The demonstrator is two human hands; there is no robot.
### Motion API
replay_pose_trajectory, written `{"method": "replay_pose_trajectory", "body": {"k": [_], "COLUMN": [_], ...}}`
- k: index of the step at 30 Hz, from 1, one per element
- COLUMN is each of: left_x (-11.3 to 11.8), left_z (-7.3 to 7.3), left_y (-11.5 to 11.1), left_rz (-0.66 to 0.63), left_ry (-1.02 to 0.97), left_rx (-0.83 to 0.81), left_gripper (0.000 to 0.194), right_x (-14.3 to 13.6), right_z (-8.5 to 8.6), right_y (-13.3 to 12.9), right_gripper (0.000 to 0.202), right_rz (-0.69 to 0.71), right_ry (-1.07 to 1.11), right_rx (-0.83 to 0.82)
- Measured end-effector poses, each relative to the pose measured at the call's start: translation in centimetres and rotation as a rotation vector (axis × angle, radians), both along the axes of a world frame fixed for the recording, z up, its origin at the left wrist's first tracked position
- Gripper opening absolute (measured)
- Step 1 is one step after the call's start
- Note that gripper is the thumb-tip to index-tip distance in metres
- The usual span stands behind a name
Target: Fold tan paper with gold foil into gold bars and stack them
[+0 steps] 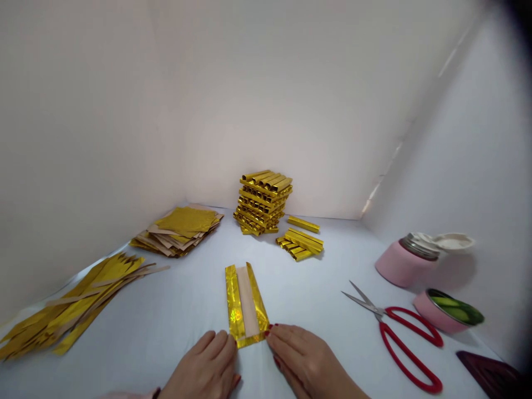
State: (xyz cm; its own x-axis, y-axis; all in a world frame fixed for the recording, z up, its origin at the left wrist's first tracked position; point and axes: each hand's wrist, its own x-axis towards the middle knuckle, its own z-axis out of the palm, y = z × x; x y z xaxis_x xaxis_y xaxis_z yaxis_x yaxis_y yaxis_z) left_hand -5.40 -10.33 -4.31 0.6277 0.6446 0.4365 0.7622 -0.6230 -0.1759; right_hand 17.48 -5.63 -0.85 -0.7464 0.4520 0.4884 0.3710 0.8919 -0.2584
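A sheet of gold foil paper (248,305) lies on the pale surface, its two long sides folded inward over a beige middle and its near edge folded up. At its lower left corner is my left hand (205,366), fingers curled together and touching the near fold. My right hand (305,357) touches the lower right corner with its fingers pressed together. Whether either hand pinches the paper is hard to make out. Further back stands a crisscross stack of folded gold tubes (264,202), with a few more gold tubes (301,243) to its right.
Gold sheets (187,220) are piled at the back left, with gold strips (83,302) nearer. Red-handled scissors (378,311) lie open on the right, beside a pink jar (401,263), a pink bowl (440,313) and a dark object (490,374). White walls enclose the surface.
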Motion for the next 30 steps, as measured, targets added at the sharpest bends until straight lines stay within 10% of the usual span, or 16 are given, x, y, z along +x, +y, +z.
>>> {"method": "replay_pose_trajectory", "body": {"k": [16, 23, 27, 30], "left_x": [0.4, 0.7, 1.4, 1.5], "left_z": [1.2, 4.0, 3.4, 2.6], "left_y": [0.0, 2.1, 3.7, 4.5], "left_rz": [0.106, 0.3, 0.313, 0.277], "left_ry": [0.064, -0.09, -0.135, -0.085], "left_rx": [-0.118, -0.422, -0.402, -0.371], "left_gripper": [0.004, 0.021, 0.034, 0.034], "right_x": [-0.1, -3.6, -5.4, -5.4], "right_z": [0.3, -5.3, -9.3, -9.4], "right_y": [-0.3, -1.7, -2.1, -1.8], "right_gripper": [0.027, 0.021, 0.014, 0.012], "right_rz": [-0.097, -0.098, -0.123, -0.107], "right_ry": [-0.129, 0.017, -0.002, 0.03], "right_rx": [-0.072, 0.193, 0.178, 0.22]}}
